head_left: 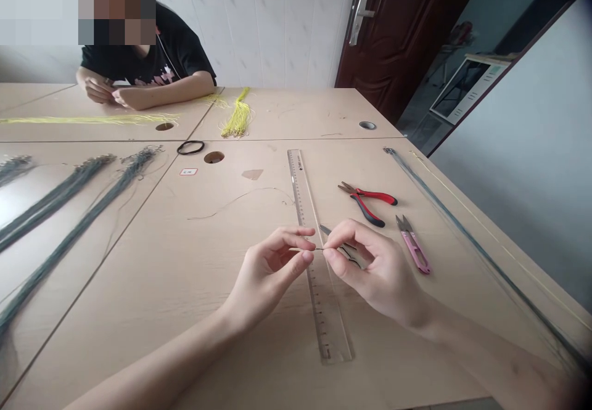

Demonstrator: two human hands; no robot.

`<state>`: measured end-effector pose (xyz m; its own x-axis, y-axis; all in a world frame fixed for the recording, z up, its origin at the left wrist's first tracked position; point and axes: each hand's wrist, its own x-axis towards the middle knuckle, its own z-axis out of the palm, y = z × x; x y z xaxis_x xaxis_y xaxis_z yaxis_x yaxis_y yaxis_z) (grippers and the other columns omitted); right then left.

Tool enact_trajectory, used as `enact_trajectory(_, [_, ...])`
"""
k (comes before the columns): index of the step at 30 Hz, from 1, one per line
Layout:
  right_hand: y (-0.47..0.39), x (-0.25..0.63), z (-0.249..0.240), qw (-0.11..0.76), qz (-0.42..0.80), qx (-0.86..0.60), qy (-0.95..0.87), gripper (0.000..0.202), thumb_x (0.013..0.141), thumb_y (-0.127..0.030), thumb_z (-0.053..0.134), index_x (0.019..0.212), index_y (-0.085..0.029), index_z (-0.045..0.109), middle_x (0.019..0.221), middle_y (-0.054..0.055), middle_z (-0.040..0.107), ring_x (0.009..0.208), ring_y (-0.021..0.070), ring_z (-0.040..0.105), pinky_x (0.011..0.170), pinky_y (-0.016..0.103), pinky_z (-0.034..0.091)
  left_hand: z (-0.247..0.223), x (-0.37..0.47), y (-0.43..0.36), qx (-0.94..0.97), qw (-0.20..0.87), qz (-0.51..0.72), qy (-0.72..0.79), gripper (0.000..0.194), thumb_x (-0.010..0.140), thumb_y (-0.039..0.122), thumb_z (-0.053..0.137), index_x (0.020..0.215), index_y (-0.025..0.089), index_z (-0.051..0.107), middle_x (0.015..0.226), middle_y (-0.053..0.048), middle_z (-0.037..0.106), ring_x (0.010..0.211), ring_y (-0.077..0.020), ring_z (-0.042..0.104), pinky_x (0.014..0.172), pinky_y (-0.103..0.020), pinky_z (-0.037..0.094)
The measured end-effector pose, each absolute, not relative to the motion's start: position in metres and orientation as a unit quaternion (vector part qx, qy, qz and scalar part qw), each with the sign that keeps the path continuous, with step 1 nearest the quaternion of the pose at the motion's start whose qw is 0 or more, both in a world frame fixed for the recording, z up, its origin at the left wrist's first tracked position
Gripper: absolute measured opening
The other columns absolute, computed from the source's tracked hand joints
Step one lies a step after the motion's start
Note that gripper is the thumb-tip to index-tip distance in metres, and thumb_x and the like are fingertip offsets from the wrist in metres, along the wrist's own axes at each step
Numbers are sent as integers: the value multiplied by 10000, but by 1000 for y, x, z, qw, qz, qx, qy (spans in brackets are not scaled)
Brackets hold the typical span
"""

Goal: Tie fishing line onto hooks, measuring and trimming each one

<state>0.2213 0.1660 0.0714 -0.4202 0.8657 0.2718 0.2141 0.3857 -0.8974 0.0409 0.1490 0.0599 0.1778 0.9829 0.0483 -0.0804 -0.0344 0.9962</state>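
Note:
My left hand (277, 265) and my right hand (372, 268) meet above a clear ruler (337, 336), fingertips pinched close together. A short piece of thin dark cord (319, 249) spans the small gap between them, gripped at both sides. The rest of the cord is too fine or hidden to follow. Behind my right fingers shows a tool with a grey blade (325, 229); I cannot tell whether it lies on the table or is tucked in that hand. To the right are red-and-black pliers (380, 197) and pink thread snips (419, 253).
Blue-grey cord bundles lie at the left (83, 237) and along the right edge (444, 199). A loose thread (231, 199) curls left of the ruler. Farther back are a black band (191, 153), a small label (189, 172) and yellow cords (238, 117). A person (185, 52) sits opposite.

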Motion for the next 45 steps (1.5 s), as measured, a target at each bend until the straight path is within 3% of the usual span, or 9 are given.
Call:
enact_trajectory(5, [165, 219, 69, 389, 440, -370, -719, 90, 882, -194, 565, 796, -214, 550, 775, -29, 547, 725, 111, 527, 666, 253, 416, 61, 41, 148, 540, 552, 476, 422, 130, 870, 246, 592, 779, 153, 597, 830, -10, 574, 782, -105, 546, 718, -210, 456])
enact_trajectory(13, [163, 217, 76, 349, 521, -337, -702, 56, 883, -193, 553, 894, -194, 607, 875, 13, 636, 852, 155, 599, 772, 302, 465, 63, 37, 146, 515, 596, 468, 401, 179, 925, 283, 498, 792, 163, 512, 759, 8, 538, 756, -114, 515, 732, -246, 430])
enact_trajectory(19, [166, 216, 76, 318, 564, -336, -684, 134, 919, -266, 526, 896, -194, 637, 855, 8, 649, 845, 145, 604, 750, 275, 473, 67, 39, 146, 520, 607, 443, 406, 195, 909, 271, 503, 753, 155, 510, 726, 6, 526, 743, -117, 501, 723, -242, 415])
enact_trajectory(22, [165, 215, 76, 314, 517, -351, -715, 148, 908, -268, 543, 825, -193, 639, 756, -10, 628, 730, 123, 587, 629, 239, 454, 68, 40, 145, 516, 611, 436, 412, 198, 894, 256, 520, 724, 157, 506, 699, 15, 516, 711, -108, 495, 694, -230, 412])
enact_trajectory(26, [164, 215, 74, 329, 447, -342, -758, 148, 913, -244, 531, 794, -198, 606, 701, -27, 590, 655, 104, 548, 584, 228, 427, 66, 39, 145, 518, 610, 429, 419, 213, 889, 271, 522, 709, 159, 512, 689, 18, 516, 695, -108, 484, 683, -229, 401])
enact_trajectory(36, [162, 215, 64, 355, 261, -272, -855, 118, 923, -142, 450, 824, -206, 457, 741, 0, 493, 710, 142, 451, 717, 313, 397, 67, 41, 147, 523, 618, 413, 419, 222, 884, 283, 519, 704, 153, 530, 689, 17, 497, 695, -112, 456, 680, -234, 375])
enact_trajectory(45, [162, 214, 64, 359, 233, -254, -867, 124, 922, -115, 410, 852, -216, 429, 729, -9, 492, 667, 137, 440, 808, 358, 413, 62, 39, 147, 492, 659, 415, 389, 207, 865, 266, 503, 689, 163, 534, 679, -4, 515, 699, -140, 486, 698, -285, 404])
